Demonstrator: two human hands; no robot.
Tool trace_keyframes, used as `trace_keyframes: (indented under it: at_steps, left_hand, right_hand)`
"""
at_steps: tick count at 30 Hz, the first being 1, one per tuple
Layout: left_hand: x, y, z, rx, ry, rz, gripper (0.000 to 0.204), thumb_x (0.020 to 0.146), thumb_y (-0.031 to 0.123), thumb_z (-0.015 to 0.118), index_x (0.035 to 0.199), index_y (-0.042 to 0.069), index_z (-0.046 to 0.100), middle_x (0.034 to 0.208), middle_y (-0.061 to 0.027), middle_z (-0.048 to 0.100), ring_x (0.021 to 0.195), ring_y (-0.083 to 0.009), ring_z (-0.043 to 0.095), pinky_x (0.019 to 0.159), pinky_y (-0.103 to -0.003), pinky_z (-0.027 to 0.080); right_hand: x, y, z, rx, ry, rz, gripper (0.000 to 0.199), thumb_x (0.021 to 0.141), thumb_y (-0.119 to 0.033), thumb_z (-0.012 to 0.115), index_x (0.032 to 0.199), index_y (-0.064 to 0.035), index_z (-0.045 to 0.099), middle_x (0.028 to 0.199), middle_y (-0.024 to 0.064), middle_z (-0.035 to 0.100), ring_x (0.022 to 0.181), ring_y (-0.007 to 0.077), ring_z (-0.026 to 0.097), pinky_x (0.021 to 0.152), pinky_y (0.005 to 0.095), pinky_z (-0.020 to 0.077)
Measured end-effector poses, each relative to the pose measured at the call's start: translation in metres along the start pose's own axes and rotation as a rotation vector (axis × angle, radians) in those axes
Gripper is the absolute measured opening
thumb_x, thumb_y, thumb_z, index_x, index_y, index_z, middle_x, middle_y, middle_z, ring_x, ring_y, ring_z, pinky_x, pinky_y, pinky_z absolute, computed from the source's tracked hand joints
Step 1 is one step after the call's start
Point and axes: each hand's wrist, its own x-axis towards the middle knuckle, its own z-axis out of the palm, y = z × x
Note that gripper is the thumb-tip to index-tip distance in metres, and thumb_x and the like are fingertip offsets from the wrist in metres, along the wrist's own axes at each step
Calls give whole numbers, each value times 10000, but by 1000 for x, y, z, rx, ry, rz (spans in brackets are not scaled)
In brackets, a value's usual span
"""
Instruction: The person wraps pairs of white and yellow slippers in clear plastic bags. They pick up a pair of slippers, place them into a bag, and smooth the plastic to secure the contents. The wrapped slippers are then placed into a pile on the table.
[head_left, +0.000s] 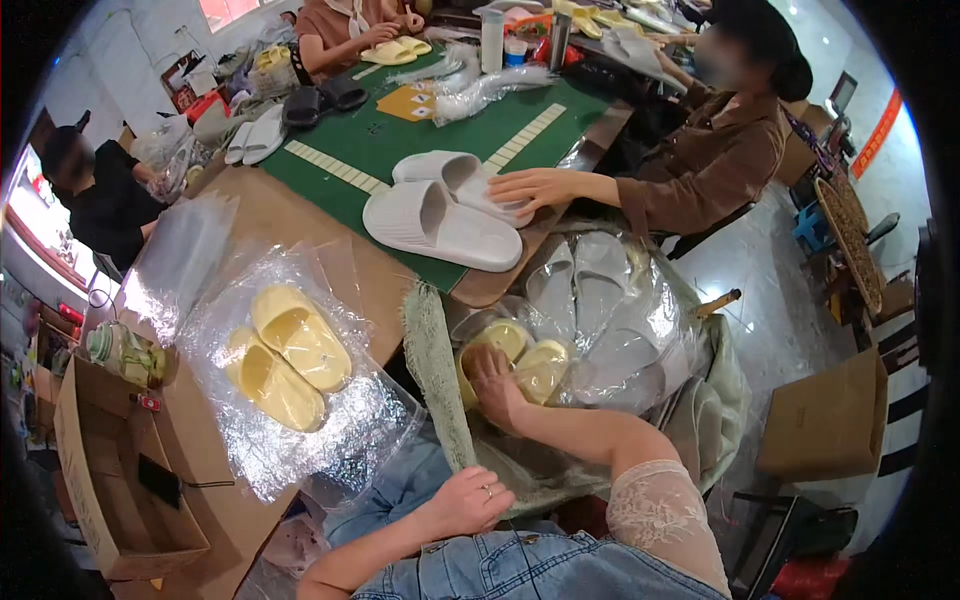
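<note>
My left hand (470, 502), with a ring on one finger, is closed on the near edge of a pale green woven sack (430, 345). My right hand (496, 388) reaches into the sack's mouth, its fingers stretched over a pair of yellow slippers (544, 369) in clear plastic; the fingertips are blurred. Beside that pair in the sack lie several bagged grey slippers (602, 272). To the left, another pair of yellow slippers (290, 352) rests in a clear plastic bag (255, 450) on the brown table (215, 540).
A co-worker's hand (530, 190) touches grey slippers (440, 225) on the green mat (350, 150). Clear bags (185, 250) are stacked at the left. An open cardboard box (85, 470) holds a phone (160, 482). Another box (825, 420) stands on the right floor.
</note>
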Motion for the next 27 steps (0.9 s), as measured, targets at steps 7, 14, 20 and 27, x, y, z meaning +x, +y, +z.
trace_keyframes:
  at_steps: [7,14,20,27]
  left_hand:
    - [-23,-8,3,-24,-60,-117,379,616,163,756,956,107,601,837,-25,573,835,-231,595,734,-380,474]
    - [8,-21,4,-75,-232,-336,728,714,188,753,1374,62,473,1201,-131,585,1098,-327,574,896,-417,495]
    - [26,-54,81,84,-545,-180,662,794,111,642,1407,-39,444,1163,-129,618,1124,-304,558,929,-394,466]
    - [3,-79,143,-298,-512,-379,346,869,128,550,1209,66,530,1002,-146,626,951,-375,623,828,-496,494]
  right_hand:
    - [-27,108,-48,704,-9,-302,720,808,-632,680,1242,-57,678,1367,193,579,1282,367,519,1064,467,419]
    - [4,296,-35,934,327,718,267,788,-288,719,939,-68,736,939,102,733,876,300,696,740,422,548]
    - [77,334,59,480,252,701,597,764,-245,745,1297,-38,574,1414,186,516,1285,354,507,1085,429,419]
    - [105,346,59,803,530,1089,213,851,-97,517,1016,-19,627,946,278,677,934,478,635,836,542,485]
